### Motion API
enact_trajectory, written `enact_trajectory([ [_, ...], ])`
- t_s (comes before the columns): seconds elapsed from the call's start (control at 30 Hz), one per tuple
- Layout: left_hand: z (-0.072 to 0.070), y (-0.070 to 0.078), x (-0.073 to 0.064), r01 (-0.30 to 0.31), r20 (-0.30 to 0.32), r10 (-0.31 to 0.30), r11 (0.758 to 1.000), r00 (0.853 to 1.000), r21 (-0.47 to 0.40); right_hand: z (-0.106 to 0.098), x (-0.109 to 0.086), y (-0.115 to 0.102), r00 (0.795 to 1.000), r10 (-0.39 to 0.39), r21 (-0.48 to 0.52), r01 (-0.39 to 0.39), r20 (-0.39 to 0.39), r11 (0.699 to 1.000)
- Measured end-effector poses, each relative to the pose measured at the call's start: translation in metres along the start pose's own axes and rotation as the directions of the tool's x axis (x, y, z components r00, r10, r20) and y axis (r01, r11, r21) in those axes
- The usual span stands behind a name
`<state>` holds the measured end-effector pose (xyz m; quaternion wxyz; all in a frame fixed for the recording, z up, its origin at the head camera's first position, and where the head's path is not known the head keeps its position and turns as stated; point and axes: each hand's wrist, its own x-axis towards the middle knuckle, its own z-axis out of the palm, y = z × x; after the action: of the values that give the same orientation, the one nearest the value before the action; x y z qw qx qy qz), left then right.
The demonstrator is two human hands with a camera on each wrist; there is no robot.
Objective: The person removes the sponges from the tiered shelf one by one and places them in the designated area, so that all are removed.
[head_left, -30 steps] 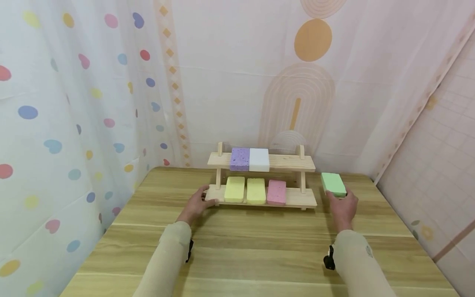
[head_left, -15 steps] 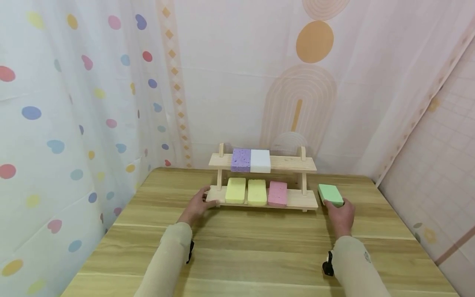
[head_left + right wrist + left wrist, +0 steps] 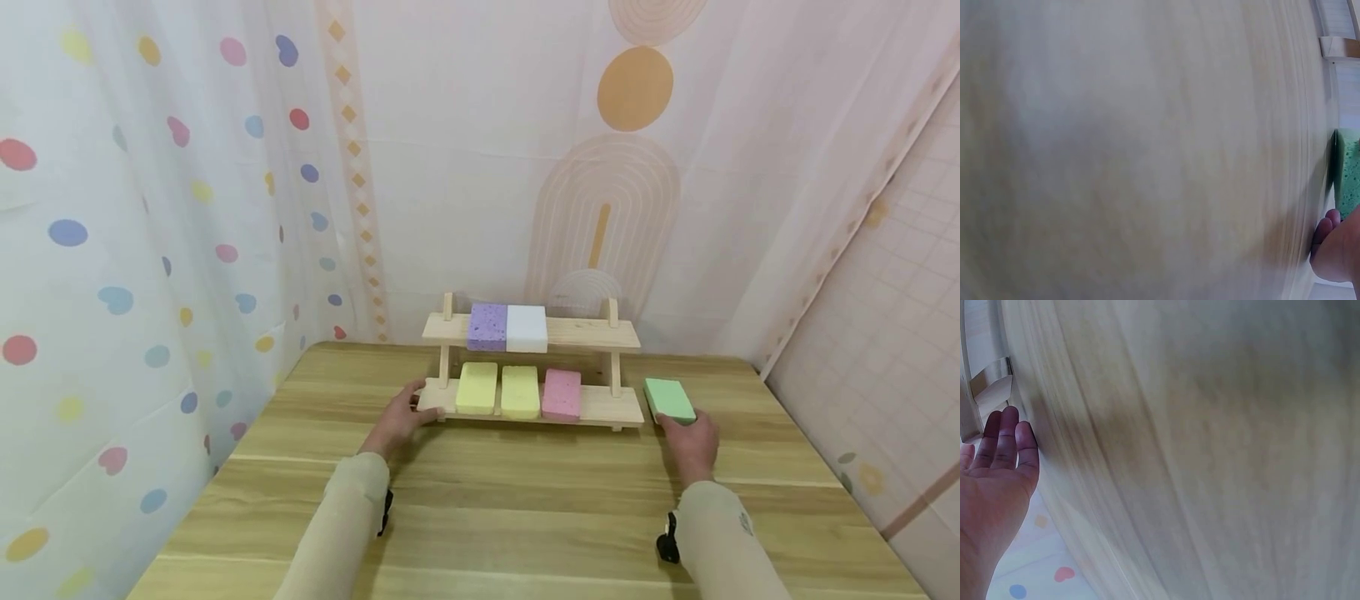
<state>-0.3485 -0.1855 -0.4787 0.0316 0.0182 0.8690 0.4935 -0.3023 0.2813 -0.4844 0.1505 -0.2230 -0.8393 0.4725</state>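
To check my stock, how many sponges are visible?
6: purple and white on the upper shelf; left yellow, right yellow and pink on the lower shelf; green in the right hand.

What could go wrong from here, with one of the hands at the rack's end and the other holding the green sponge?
The left hand is at the left end of the wooden rack; a push there might shift it and unsettle the sponges on it.

The right hand has the green sponge by its near end, so it could twist or slip.

Carried leftward, that sponge might bump the pink sponge.
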Motion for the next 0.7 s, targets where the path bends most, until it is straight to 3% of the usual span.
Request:
enact_trajectory([
  [0.33, 0.0008, -0.0015, -0.0021, 0.016, 0.003, -0.016, 1.0, 1.0, -0.02, -0.0018, -0.007, -0.0034, 1.0, -0.029, -0.11, 0.029, 0.006, 0.993],
  [0.7, 0.0005, 0.0015, -0.0045, 0.007, -0.002, -0.007, 1.0, 1.0, -0.029, -0.0046, -0.0048, -0.0054, 0.999, 0.007, -0.065, -0.004, 0.046, 0.998],
])
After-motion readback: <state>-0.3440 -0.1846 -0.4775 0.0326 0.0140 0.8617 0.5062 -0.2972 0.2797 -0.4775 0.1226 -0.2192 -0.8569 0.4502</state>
